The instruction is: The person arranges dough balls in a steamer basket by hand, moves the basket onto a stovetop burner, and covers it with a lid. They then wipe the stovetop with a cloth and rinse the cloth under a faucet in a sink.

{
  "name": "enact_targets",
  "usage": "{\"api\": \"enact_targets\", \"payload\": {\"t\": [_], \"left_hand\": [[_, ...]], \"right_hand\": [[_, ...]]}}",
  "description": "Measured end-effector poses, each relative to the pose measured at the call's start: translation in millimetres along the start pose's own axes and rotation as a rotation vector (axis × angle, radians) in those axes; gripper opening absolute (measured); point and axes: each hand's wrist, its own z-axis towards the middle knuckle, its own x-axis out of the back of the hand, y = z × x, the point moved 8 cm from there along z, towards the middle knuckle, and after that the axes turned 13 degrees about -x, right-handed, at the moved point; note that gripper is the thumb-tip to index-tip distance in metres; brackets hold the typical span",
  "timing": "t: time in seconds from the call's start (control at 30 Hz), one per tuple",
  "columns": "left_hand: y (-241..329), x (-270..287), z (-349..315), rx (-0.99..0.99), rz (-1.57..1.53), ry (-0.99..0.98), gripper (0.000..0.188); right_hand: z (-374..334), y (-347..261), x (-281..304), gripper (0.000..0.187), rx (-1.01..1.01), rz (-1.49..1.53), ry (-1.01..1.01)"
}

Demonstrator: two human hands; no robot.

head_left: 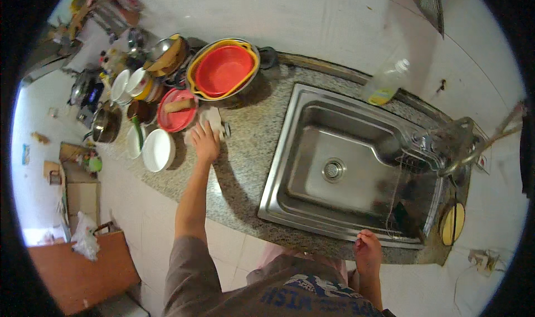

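Note:
My left hand (205,143) reaches over the granite counter, its fingers spread out on a pale, crumpled cloth or paper (212,116). A small dark-and-silver object (227,129) sits at the edge of that pale piece; its kind is unclear. Just beyond the fingers is a red plastic basin (167,122) with a light brown roll-shaped piece (179,105) in it. To the left of my hand stands a white bowl (158,151). My right hand (368,250) hangs by the sink's front edge, fingers curled in, with nothing visible in them.
A steel sink (273,175) is set into the counter (245,144), with a faucet (465,161) on its right. Behind it stands a clear bottle (387,83) with yellow liquid. Nested red and yellow basins (225,70), bowls (120,87) and pots (106,124) crowd the left.

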Motion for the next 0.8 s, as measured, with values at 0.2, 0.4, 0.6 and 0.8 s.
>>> {"api": "enact_targets", "payload": {"t": [0.2, 0.4, 0.6, 0.8], "left_hand": [[174, 7, 12, -0.337, -0.146, 0.133, 0.048], [238, 22, 81, -0.474, -0.466, 0.256, 0.039], [323, -1, 161, -0.326, -0.449, -0.011, 0.037], [429, 2, 126, -0.926, -0.484, 0.112, 0.035]], "right_hand": [[-12, 18, 29, 0.013, -0.024, 0.114, 0.131], [-11, 36, 34, 0.013, -0.003, 0.251, 0.172], [-35, 52, 56, 0.014, 0.032, 0.423, 0.3], [-58, 62, 71, 0.013, 0.103, 0.492, 0.36]]}}
